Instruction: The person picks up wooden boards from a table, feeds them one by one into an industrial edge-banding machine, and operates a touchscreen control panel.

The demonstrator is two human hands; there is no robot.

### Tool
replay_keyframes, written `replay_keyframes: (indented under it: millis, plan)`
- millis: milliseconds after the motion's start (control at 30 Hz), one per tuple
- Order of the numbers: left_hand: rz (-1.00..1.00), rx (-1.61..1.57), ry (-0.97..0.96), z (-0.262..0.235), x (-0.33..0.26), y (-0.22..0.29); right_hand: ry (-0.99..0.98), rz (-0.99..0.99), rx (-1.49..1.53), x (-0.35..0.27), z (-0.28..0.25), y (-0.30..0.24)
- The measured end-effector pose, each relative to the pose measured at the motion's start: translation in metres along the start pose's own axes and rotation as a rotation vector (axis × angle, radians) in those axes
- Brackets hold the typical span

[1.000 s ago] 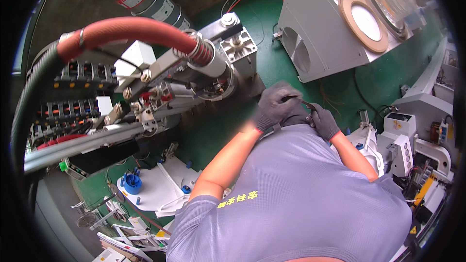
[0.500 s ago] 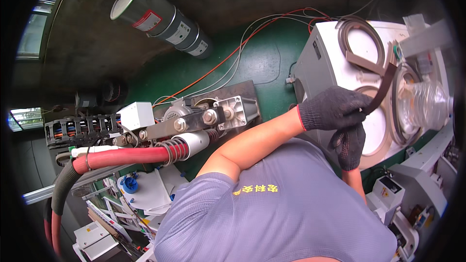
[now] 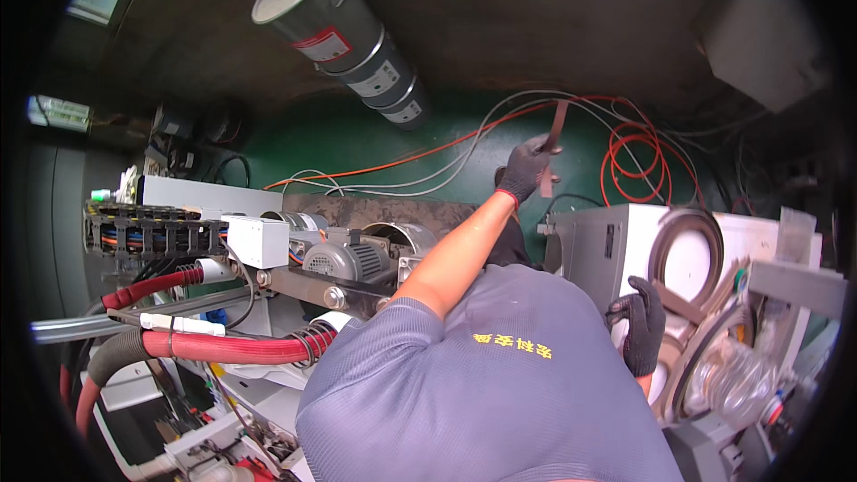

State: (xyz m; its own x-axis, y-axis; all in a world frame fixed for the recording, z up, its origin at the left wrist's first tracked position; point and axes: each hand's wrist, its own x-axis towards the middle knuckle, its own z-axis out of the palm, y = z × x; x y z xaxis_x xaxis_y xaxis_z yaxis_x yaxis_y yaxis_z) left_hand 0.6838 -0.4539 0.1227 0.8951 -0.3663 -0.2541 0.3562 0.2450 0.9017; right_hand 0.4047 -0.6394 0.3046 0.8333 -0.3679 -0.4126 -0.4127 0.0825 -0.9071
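Observation:
My left hand (image 3: 525, 168), in a dark knit glove, reaches out over the green floor and grips a flat brown strip (image 3: 558, 120). Part of the strip sticks up past the fingers, and a short piece hangs below them. By the white cabinet (image 3: 580, 254) is my right hand (image 3: 639, 326), gloved the same way, with loosely bent fingers apart and nothing seen in them. Close to it on the cabinet top lies a coil of brown strip (image 3: 712, 225), beside a clear plastic bag (image 3: 728, 370).
Stacked grey drums (image 3: 366, 49) stand at the far left. An orange cable (image 3: 607, 161) lies coiled on the floor beyond the cabinet. To my left are a grey motor (image 3: 344, 259), a thick red hose (image 3: 237, 345) and a black cable chain (image 3: 152, 232).
My left hand has carried the strip from the cabinet leftward and farther out over the floor. The right hand has come apart from it and stays by the cabinet. The view has shifted.

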Motion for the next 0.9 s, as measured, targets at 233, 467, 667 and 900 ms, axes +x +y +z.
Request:
replay_keyframes:
  millis: [233,467,667,900]
  plan:
    - [-0.290,1.300,0.126,-0.290,-0.014,-0.101,-0.007,0.039,-0.263,0.107,0.035,-0.012]
    - [-0.599,1.119,0.577,-0.406,-0.091,-0.104,-0.645,-0.045,-0.407,0.283,0.282,-0.125]
    - [-0.293,-0.471,1.073,-0.433,-0.077,-0.028,-1.323,-0.138,-0.695,0.388,0.572,-0.095]
    - [-0.365,0.653,1.093,-0.425,-0.121,0.006,-1.959,-0.916,-1.374,0.426,0.865,0.071]
